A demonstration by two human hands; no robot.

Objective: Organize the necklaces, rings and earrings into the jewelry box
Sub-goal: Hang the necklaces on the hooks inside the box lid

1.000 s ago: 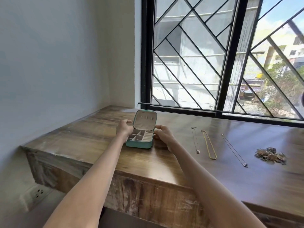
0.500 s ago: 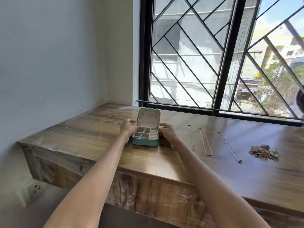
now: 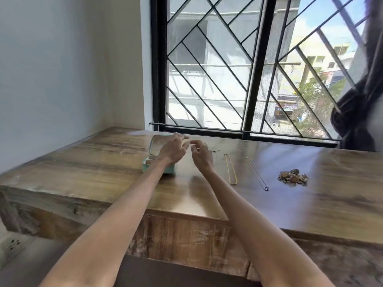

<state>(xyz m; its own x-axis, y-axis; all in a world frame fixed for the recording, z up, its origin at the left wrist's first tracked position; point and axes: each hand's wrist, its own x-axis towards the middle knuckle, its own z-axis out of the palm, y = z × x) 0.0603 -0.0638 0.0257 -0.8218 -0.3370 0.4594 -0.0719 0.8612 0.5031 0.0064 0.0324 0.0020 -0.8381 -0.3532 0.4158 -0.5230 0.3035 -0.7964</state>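
The teal jewelry box [image 3: 148,168] stands open on the wooden table [image 3: 103,162], its lid [image 3: 155,142] tilted back. My left hand [image 3: 173,151] hovers over the box with fingers spread and relaxed, hiding most of the compartments. Just right of it, my right hand [image 3: 202,155] is raised with loosely curled fingers and holds nothing. A thin necklace's end [image 3: 216,151] shows beside that hand. Further right lie a gold necklace [image 3: 231,170], a thin silver necklace [image 3: 257,175] and a pile of rings and earrings [image 3: 293,177].
A barred window [image 3: 244,79] runs along the table's far edge, and a dark curtain [image 3: 356,112] hangs at the right. A plain wall bounds the left side. A wall socket [image 3: 12,244] sits low at the left.
Both hands have let go of the box's sides and lifted. The left hand has moved over the box, and the right hand has shifted right toward the necklaces. The lid leans further back.
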